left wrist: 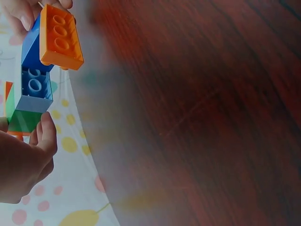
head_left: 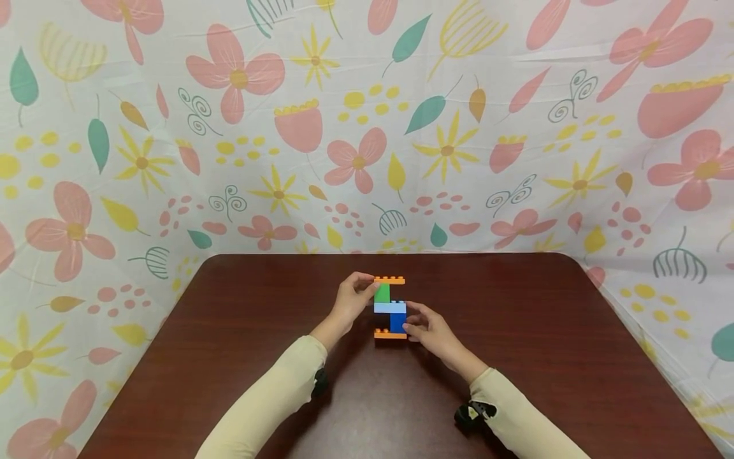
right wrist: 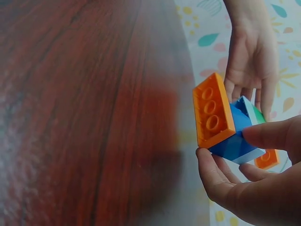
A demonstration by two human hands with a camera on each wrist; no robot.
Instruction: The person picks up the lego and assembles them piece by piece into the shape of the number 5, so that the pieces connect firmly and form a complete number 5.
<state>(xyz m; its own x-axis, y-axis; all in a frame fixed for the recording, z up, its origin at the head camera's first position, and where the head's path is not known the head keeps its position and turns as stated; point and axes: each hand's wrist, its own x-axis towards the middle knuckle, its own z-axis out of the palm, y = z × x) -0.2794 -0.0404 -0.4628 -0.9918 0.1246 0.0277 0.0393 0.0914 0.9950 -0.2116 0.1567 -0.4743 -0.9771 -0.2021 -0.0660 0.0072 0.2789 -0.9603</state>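
Note:
Both hands hold one stack of toy building bricks, lifted with the underside of its lower orange brick [right wrist: 211, 108] showing in the wrist views. From the bottom up, the stack has that orange brick, a dark blue brick [head_left: 398, 322], a light blue brick [head_left: 385, 308], a green brick [head_left: 381, 293] and an upper orange brick [head_left: 389, 280]. My left hand [head_left: 352, 299] pinches the green brick from the left, near the top. On the lower right, my right hand [head_left: 432, 331] grips the dark blue brick between thumb and fingers.
A dark reddish-brown wooden table [head_left: 172, 376] lies beneath the hands. Behind it and along its sides hangs a white cloth [head_left: 367, 95] with flower and leaf prints. Dark wrist devices [head_left: 467, 414] sit at the cream sleeves [head_left: 269, 395].

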